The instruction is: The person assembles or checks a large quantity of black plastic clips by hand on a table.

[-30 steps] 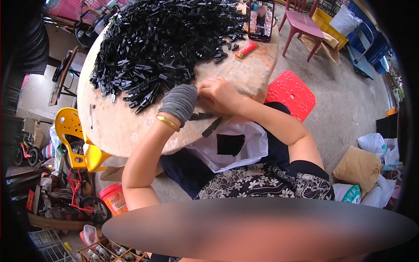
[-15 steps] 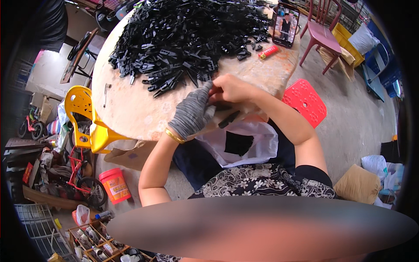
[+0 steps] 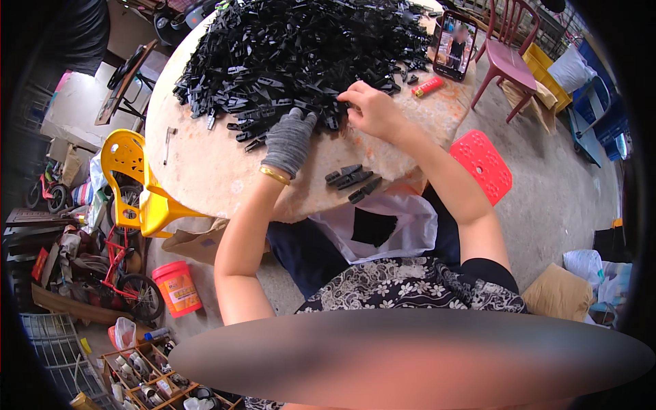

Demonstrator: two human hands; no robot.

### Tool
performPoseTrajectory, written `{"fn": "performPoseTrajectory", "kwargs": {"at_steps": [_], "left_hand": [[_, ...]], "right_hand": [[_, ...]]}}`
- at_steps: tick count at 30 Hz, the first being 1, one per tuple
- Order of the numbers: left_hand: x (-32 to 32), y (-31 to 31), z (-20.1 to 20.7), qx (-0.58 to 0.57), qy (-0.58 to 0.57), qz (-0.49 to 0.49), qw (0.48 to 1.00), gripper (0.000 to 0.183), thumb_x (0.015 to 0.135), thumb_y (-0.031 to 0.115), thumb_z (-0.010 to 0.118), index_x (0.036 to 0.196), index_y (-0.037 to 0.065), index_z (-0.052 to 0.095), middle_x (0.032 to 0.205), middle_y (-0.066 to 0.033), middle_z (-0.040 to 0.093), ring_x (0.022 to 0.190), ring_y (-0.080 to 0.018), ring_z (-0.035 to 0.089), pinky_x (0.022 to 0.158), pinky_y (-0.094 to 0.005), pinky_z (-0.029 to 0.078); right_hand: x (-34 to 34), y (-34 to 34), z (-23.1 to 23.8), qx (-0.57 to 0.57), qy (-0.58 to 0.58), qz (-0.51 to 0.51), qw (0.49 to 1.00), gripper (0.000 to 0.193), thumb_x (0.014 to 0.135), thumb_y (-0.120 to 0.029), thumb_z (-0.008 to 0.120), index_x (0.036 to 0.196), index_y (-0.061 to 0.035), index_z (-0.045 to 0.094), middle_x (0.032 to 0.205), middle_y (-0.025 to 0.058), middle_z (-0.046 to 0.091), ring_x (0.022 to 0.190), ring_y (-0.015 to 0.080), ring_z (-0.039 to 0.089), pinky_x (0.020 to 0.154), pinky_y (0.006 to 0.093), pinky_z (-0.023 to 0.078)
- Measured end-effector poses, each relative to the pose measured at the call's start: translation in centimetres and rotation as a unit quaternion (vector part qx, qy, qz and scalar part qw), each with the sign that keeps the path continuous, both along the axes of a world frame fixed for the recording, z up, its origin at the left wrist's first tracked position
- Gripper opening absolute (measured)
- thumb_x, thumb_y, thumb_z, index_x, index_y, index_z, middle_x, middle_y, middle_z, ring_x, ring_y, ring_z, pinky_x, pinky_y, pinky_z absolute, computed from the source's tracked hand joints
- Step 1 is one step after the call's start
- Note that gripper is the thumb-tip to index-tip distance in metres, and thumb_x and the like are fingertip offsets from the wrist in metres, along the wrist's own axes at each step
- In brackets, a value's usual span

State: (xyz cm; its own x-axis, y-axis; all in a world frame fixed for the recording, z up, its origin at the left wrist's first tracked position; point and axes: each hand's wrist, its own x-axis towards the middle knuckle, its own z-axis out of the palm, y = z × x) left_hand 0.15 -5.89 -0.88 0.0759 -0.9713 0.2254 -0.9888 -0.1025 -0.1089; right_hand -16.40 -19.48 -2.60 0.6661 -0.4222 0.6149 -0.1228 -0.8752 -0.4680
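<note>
Saw a broad heap of black clips (image 3: 301, 48) on the far part of the table (image 3: 205, 178), slim, tapering and glossy like hard plastic, tangled at all angles. Noted a few loose clips (image 3: 354, 176) well apart from it, by the table's near edge, lying roughly side by side.

Found the left hand (image 3: 290, 140) in a grey, ribbed knitted glove (image 3: 285, 154), fingers stretched toward the far side and partly hiding the heap's near edge, with a smooth gold-coloured bangle (image 3: 275, 175) round the wrist. Could not make out any grip inside the glove, with the palm side turned away. Found the right hand (image 3: 372, 109) bare, palm down at the heap's near right side, with fingers bent and thumb and forefinger close together; could not tell a pinched clip from a narrow, empty hold.

Saw the round table covered in pale, mottled, cloth-like material with orange stains. Saw a thin metallic-looking tool (image 3: 167, 145) on the left, a red cylinder (image 3: 428, 87) on the right and a lit phone (image 3: 453, 44) just beyond. Noted a crinkled white bag (image 3: 420, 225) over the lap (image 3: 304, 260). Made out a moulded yellow chair (image 3: 158, 210) beside the left rim, a red stool (image 3: 492, 181) with a punched pattern beside the right, a dark red slatted chair (image 3: 509, 72) farther right and an orange-red bucket (image 3: 176, 290) on the floor (image 3: 547, 191), near left.
</note>
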Motion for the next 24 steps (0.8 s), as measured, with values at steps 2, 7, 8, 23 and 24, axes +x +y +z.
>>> {"fn": "performPoseTrajectory", "kwargs": {"at_steps": [2,7,8,23,24], "left_hand": [[0.2,-0.1,0.4,0.002,-0.004,-0.007,1.000,0.026,0.082,0.010,0.050,0.107,0.013,0.060,0.101,-0.0128,0.054,0.089,-0.0297,0.057,0.072,-0.0390,0.050],[-0.3,1.3,0.1,-0.042,-0.020,-0.063,0.997,0.025,0.078,0.016,0.057,0.103,0.015,0.062,0.105,-0.0106,0.053,0.095,-0.0290,0.052,0.074,-0.0389,0.048],[-0.5,1.7,-0.1,-0.080,-0.004,-0.092,0.993,0.023,0.077,0.022,0.060,0.099,0.014,0.062,0.101,-0.0089,0.054,0.094,-0.0278,0.051,0.076,-0.0392,0.046],[-1.0,4.3,-0.9,-0.100,0.244,-0.045,0.964,0.023,0.074,0.008,0.064,0.096,0.005,0.060,0.087,-0.0132,0.059,0.081,-0.0291,0.058,0.072,-0.0363,0.049],[-0.9,4.4,-1.0,-0.091,0.296,-0.039,0.950,0.024,0.073,0.006,0.064,0.097,0.005,0.061,0.086,-0.0130,0.060,0.079,-0.0277,0.060,0.070,-0.0343,0.050]], "right_hand": [[0.2,0.1,-0.5,-0.001,0.004,0.001,1.000,0.020,0.076,-0.008,0.058,0.095,-0.0067,0.063,0.084,0.0084,0.060,0.081,0.0273,0.061,0.072,0.0357,0.050],[0.0,-0.7,-1.5,-0.046,0.011,-0.028,0.998,0.021,0.073,-0.011,0.059,0.092,-0.0042,0.061,0.083,0.0092,0.061,0.085,0.0270,0.059,0.077,0.0359,0.048],[-0.1,-0.6,-1.5,-0.044,0.011,-0.029,0.999,0.021,0.073,-0.011,0.059,0.092,-0.0042,0.061,0.083,0.0092,0.061,0.085,0.0270,0.059,0.077,0.0359,0.048],[-1.8,2.0,-0.8,-0.084,-0.015,0.090,0.992,0.013,0.073,-0.005,0.060,0.085,-0.0015,0.057,0.079,0.0117,0.060,0.074,0.0286,0.059,0.071,0.0361,0.048],[-1.8,2.0,-0.8,-0.074,-0.009,0.076,0.994,0.012,0.073,-0.005,0.060,0.084,-0.0016,0.056,0.079,0.0120,0.060,0.074,0.0286,0.059,0.070,0.0365,0.048]]}}
